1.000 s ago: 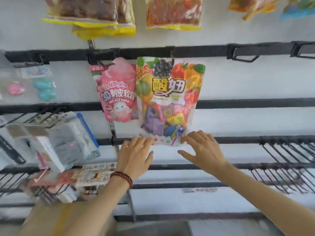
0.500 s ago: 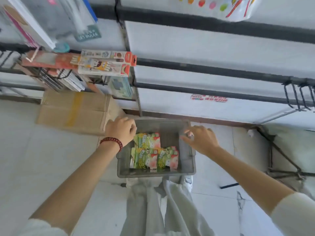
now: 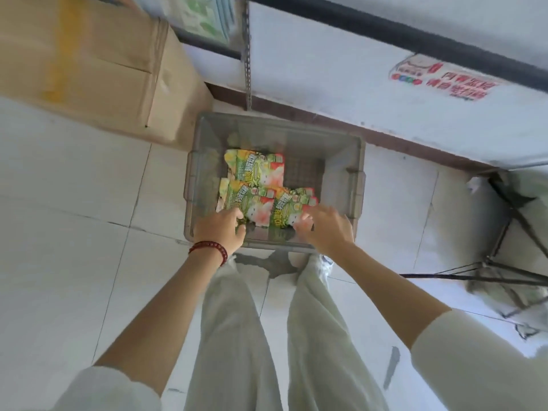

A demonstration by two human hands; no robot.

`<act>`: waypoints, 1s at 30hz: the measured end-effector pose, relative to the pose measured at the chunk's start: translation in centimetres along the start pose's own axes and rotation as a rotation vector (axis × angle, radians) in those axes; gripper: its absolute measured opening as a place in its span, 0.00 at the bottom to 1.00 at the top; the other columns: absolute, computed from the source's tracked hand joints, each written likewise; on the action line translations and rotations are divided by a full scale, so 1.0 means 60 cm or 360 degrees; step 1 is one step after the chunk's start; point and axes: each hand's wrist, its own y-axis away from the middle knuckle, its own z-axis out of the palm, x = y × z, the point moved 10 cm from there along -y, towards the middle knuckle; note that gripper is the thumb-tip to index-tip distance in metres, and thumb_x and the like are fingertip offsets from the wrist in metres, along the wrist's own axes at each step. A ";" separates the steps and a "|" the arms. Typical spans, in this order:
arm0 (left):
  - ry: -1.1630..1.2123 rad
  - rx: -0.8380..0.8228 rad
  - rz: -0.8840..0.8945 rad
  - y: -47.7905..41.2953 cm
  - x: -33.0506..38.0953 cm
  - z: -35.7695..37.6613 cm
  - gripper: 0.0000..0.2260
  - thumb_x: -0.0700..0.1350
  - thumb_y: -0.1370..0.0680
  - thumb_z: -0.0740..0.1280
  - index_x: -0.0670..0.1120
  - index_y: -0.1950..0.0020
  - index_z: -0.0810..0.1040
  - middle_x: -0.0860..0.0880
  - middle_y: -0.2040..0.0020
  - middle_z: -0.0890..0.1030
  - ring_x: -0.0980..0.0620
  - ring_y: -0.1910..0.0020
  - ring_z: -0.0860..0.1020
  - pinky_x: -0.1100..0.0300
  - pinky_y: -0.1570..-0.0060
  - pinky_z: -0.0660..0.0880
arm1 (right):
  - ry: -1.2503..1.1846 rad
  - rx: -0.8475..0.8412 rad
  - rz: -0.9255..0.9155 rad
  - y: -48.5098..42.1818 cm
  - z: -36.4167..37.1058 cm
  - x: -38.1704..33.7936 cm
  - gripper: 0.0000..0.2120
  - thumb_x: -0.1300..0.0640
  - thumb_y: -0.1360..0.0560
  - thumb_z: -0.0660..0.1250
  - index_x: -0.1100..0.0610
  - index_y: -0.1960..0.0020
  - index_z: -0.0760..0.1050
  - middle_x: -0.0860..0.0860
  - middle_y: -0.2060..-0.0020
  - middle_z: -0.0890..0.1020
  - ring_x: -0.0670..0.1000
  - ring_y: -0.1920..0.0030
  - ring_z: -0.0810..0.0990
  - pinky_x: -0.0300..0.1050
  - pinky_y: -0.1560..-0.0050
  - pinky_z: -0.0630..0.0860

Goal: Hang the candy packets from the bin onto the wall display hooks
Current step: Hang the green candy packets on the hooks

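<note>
Where packets (image 3: pixel 255 176) lie, left hand (image 3: pixel 221 230) and right hand (image 3: pixel 325 229) touch them.

You are lowering your left hand (image 3: pixel 221 229) and right hand (image 3: pixel 323 228) from the rim of the grey plastic bin (image 3: pixel 357 185) onto the green-and-pink candy packets (image 3: pixel 255 203) inside, touching the nearest two

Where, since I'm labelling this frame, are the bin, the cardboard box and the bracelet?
bin (image 3: pixel 296 143), head view, far inner wall.
cardboard box (image 3: pixel 89 63), head view, top face.
bracelet (image 3: pixel 211 246), head view, beads on the left wrist.
</note>
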 end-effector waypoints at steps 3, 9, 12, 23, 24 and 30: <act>0.0014 -0.0055 -0.0073 -0.045 -0.031 0.082 0.12 0.50 0.21 0.58 0.51 0.39 0.73 0.54 0.47 0.81 0.51 0.51 0.79 0.57 0.54 0.76 | 0.0030 -0.0024 -0.0001 -0.062 0.061 0.022 0.20 0.41 0.24 0.62 0.51 0.38 0.75 0.49 0.39 0.77 0.51 0.40 0.74 0.49 0.42 0.74; 0.0041 -0.0029 -0.0096 -0.158 -0.072 0.214 0.12 0.49 0.21 0.58 0.51 0.39 0.73 0.54 0.45 0.80 0.51 0.48 0.78 0.57 0.55 0.72 | 0.0024 -0.0048 0.0020 -0.201 0.183 0.070 0.15 0.41 0.27 0.65 0.49 0.46 0.77 0.48 0.46 0.79 0.50 0.45 0.76 0.47 0.48 0.75; 0.0060 -0.0078 -0.0089 -0.222 -0.098 0.279 0.11 0.48 0.21 0.58 0.51 0.40 0.74 0.53 0.45 0.80 0.50 0.48 0.78 0.58 0.56 0.72 | -0.0062 0.0056 0.0041 -0.264 0.232 0.077 0.15 0.41 0.26 0.64 0.50 0.46 0.78 0.47 0.49 0.80 0.50 0.49 0.78 0.46 0.53 0.78; 0.0010 -0.0096 -0.0104 -0.409 -0.180 0.387 0.11 0.48 0.21 0.58 0.51 0.39 0.72 0.50 0.43 0.79 0.48 0.45 0.77 0.52 0.47 0.72 | -0.0284 -0.0301 0.0282 -0.472 0.471 0.072 0.29 0.44 0.27 0.68 0.57 0.33 0.65 0.57 0.41 0.78 0.59 0.44 0.78 0.49 0.52 0.76; 0.0050 -0.0069 -0.0121 -0.418 -0.186 0.384 0.11 0.48 0.21 0.58 0.51 0.40 0.73 0.50 0.43 0.78 0.48 0.44 0.76 0.52 0.47 0.72 | -0.0362 -0.0329 0.0391 -0.478 0.492 0.077 0.29 0.45 0.27 0.69 0.59 0.33 0.64 0.58 0.43 0.79 0.59 0.44 0.78 0.49 0.52 0.76; 0.0258 -0.0051 -0.0230 -0.428 -0.210 0.405 0.12 0.48 0.21 0.60 0.49 0.39 0.73 0.47 0.40 0.74 0.47 0.43 0.75 0.52 0.48 0.72 | -0.0854 -0.0057 0.0869 -0.457 0.532 0.116 0.23 0.63 0.26 0.68 0.61 0.35 0.62 0.61 0.48 0.80 0.61 0.46 0.78 0.49 0.52 0.73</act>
